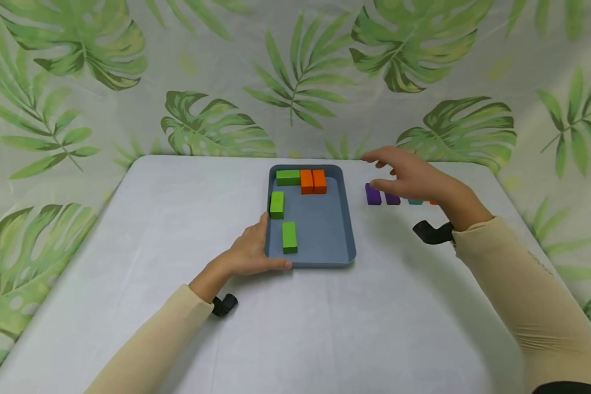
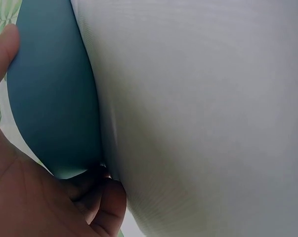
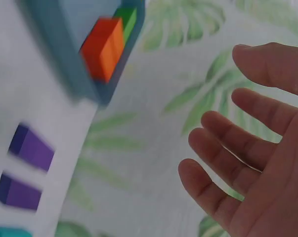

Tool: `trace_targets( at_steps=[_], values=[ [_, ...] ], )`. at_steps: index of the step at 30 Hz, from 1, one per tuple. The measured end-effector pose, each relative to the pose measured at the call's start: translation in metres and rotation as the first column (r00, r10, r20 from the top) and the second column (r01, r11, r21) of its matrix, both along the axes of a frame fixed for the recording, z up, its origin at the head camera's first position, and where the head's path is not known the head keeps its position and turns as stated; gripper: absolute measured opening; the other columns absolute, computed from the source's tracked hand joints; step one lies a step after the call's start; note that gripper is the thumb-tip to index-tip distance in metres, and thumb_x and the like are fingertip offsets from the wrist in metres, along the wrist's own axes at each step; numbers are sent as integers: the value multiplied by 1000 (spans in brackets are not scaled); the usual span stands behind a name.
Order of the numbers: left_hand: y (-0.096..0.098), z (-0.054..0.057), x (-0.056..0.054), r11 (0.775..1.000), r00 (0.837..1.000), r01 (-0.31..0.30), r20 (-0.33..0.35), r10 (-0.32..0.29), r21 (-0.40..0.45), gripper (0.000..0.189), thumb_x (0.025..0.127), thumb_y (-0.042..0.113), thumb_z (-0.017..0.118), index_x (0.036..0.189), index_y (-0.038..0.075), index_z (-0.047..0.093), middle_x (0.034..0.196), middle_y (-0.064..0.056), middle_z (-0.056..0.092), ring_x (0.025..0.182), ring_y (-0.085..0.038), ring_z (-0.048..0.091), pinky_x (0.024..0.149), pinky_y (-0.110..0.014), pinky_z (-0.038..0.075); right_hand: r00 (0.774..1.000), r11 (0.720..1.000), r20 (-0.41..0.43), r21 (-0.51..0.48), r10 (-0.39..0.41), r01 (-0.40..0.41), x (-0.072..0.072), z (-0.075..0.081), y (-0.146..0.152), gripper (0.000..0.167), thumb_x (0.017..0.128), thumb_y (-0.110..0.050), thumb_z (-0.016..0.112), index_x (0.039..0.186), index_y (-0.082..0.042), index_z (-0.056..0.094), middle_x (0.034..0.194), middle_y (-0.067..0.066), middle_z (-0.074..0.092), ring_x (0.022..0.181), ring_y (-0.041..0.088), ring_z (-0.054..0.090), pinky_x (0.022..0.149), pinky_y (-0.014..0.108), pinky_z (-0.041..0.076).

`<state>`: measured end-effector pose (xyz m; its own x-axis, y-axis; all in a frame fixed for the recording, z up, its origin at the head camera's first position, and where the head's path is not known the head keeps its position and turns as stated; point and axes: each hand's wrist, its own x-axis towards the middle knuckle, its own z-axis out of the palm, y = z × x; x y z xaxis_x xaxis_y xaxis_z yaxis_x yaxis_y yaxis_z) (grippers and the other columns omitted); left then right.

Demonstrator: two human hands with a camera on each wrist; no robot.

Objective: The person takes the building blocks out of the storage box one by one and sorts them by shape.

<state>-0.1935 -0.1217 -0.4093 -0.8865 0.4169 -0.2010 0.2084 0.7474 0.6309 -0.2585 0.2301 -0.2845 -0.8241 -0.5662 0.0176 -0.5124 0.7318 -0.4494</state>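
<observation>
A grey-blue tray (image 1: 320, 227) lies on the table with my left hand (image 1: 248, 251) gripping its near left corner. The thumb lies along the front side; in the left wrist view the other fingers curl at the edge of the tray (image 2: 55, 94). Inside are green blocks (image 1: 289, 235) along the left and back, and two orange blocks (image 1: 313, 181) side by side at the back. My right hand (image 1: 409, 174) hovers right of the tray, above two purple blocks (image 1: 373, 196), its fingers apart and holding nothing, as the right wrist view also shows.
Beside the purple blocks, a teal block (image 1: 415, 202) and an orange block (image 1: 433, 203) continue the row, partly hidden by my right hand and wrist. A white cloth (image 1: 325, 323) covers the table. Behind its back edge hangs a leaf-patterned curtain (image 1: 315, 137).
</observation>
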Motion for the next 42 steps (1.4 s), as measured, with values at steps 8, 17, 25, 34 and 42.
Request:
trace_targets(
  at_steps=[8,17,25,34,42],
  values=[
    [-2,-1,1,1000,1000,-4,5,4,-2,130,75,55,79,159,3,-5,164,-20,21,150,-40,26,116,-56,30,995,991,-19,93,96,-94,2,-8,-57,57,94,-15,67,146,-6,47,146,18,49,131,36,49,104,54,43],
    [-3,-1,0,1000,1000,10,-6,-10,10,129,75,56,79,158,2,-5,163,-20,24,149,-41,27,114,-57,33,978,970,42,129,202,-206,5,-19,-110,59,92,-19,70,146,-10,47,148,13,47,135,31,47,111,49,40],
    [-4,0,0,1000,1000,27,7,-27,3,129,77,57,76,158,1,-8,165,-21,17,151,-43,22,115,-59,30,961,944,103,188,256,-271,6,-48,-133,59,93,-19,70,146,-10,48,151,11,47,141,30,43,116,48,36],
    [-5,0,-1,999,999,30,23,-29,-29,128,79,58,74,157,-1,-9,166,-22,9,152,-44,18,118,-58,27,963,903,138,338,233,-267,9,-76,-158,74,86,-37,76,150,-17,44,143,10,53,122,24,55,106,41,47],
    [-4,1,-1,999,999,31,10,-31,-21,127,80,57,74,157,-2,-7,165,-24,13,150,-44,23,116,-58,30,957,862,189,423,218,-280,10,-82,-167,69,87,-35,76,148,-19,48,131,7,59,102,20,54,94,38,49]
  ],
)
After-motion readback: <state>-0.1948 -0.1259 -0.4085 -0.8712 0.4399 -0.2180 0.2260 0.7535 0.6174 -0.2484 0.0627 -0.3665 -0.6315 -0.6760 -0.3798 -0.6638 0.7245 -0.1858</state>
